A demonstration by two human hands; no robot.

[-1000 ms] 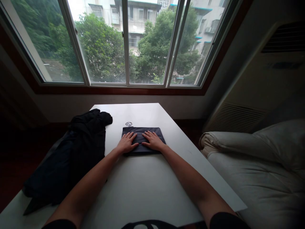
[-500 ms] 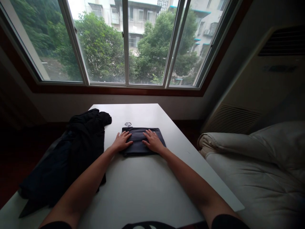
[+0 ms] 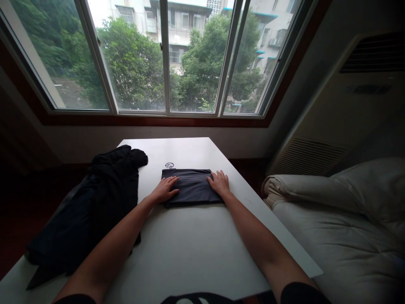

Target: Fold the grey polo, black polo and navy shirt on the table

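Observation:
A dark grey garment [image 3: 193,188], folded into a flat rectangle, lies on the white table [image 3: 190,245]. My left hand [image 3: 165,189] rests flat on its left side, fingers stretched out and pointing right. At its right edge lies my right hand [image 3: 220,183], fingers spread, with the thumb reaching onto the cloth. Neither hand grips the fabric. What kind of garment it is cannot be made out in its folded state.
To the left, a loose heap of black and dark blue clothes [image 3: 95,202] hangs over the table's edge. A small dark ring-shaped mark or item [image 3: 169,165] shows just behind the folded cloth. A pale sofa [image 3: 332,228] stands at the right, below an air-conditioning unit [image 3: 348,97].
My right hand has slid right, from the middle of the cloth to its right edge. The left hand has shifted slightly right, with its fingers drawn closer together.

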